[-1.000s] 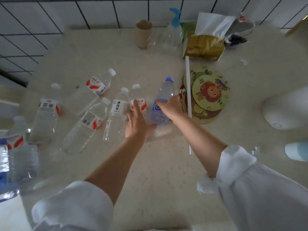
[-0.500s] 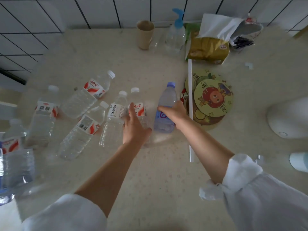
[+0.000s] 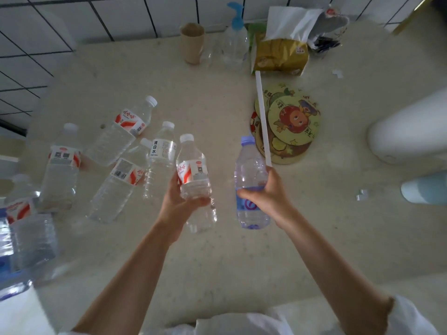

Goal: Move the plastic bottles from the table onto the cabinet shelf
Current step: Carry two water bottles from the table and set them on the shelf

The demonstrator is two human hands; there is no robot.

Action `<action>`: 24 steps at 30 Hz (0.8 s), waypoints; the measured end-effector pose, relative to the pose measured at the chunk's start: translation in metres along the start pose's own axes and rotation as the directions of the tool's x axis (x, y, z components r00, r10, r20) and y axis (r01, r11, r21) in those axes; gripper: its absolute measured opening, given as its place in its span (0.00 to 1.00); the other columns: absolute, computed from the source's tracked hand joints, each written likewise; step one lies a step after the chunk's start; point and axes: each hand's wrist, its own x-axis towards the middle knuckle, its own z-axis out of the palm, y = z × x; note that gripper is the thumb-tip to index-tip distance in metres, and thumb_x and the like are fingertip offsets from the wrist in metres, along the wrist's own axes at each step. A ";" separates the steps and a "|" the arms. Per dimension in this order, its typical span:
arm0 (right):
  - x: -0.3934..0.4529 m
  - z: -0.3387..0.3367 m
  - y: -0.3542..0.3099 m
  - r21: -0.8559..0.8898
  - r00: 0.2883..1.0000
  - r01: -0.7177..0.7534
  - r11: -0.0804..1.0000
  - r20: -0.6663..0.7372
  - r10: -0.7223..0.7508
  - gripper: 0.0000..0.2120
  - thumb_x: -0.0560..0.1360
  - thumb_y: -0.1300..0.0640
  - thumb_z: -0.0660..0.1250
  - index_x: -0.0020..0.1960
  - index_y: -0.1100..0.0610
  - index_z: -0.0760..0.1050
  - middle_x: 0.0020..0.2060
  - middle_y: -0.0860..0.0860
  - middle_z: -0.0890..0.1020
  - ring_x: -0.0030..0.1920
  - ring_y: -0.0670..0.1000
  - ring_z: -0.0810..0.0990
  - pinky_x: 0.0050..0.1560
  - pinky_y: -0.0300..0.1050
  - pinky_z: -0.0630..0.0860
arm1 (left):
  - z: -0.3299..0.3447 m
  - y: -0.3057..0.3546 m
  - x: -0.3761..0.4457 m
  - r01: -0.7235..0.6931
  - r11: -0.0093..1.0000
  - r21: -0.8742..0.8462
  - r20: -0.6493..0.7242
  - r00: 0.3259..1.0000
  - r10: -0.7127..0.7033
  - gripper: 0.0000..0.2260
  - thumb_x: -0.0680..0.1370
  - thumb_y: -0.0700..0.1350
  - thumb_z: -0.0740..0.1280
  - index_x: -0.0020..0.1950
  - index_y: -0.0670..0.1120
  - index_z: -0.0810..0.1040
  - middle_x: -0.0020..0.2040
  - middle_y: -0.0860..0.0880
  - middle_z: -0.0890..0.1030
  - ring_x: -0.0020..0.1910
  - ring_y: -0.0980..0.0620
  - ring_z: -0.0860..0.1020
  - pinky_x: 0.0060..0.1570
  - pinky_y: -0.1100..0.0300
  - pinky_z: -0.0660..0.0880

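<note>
a single wide-angle view from the person's head looks forward and steeply down, close over the pale table (image 3: 242,250), with both forearms reaching up from the bottom edge and a tiled wall (image 3: 96,18) curving across the top.

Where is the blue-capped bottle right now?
In the head view, the blue-capped bottle is right of centre, held up in the right hand, just below the cartoon coasters and right of the red-label bottle in the left hand.
</note>
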 end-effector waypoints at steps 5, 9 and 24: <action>-0.050 0.005 0.023 0.040 0.996 -0.020 0.999 -0.085 0.023 0.23 0.60 0.57 0.78 0.51 0.50 0.74 0.39 0.44 0.81 0.42 0.49 0.83 0.46 0.47 0.79 | -0.015 -0.018 -0.031 0.040 0.978 0.204 -0.035 0.999 -0.033 0.41 0.51 0.43 0.82 0.63 0.49 0.74 0.54 0.44 0.82 0.49 0.44 0.83 0.48 0.48 0.81; -0.096 0.019 0.045 0.178 0.989 -0.057 0.982 -0.122 0.079 0.23 0.62 0.62 0.78 0.54 0.55 0.73 0.36 0.46 0.79 0.36 0.49 0.80 0.41 0.44 0.78 | -0.031 -0.028 -0.061 -0.019 0.936 0.351 0.013 1.000 0.015 0.36 0.59 0.35 0.81 0.63 0.48 0.73 0.53 0.48 0.82 0.42 0.58 0.83 0.46 0.60 0.80; -0.294 0.062 0.164 0.608 0.832 -0.057 0.792 -0.410 0.375 0.27 0.65 0.62 0.78 0.61 0.56 0.71 0.47 0.52 0.83 0.44 0.50 0.84 0.50 0.53 0.82 | -0.025 -0.061 -0.170 -0.182 0.872 0.454 0.455 0.889 -0.051 0.31 0.65 0.34 0.78 0.62 0.49 0.67 0.52 0.48 0.82 0.45 0.51 0.85 0.45 0.58 0.80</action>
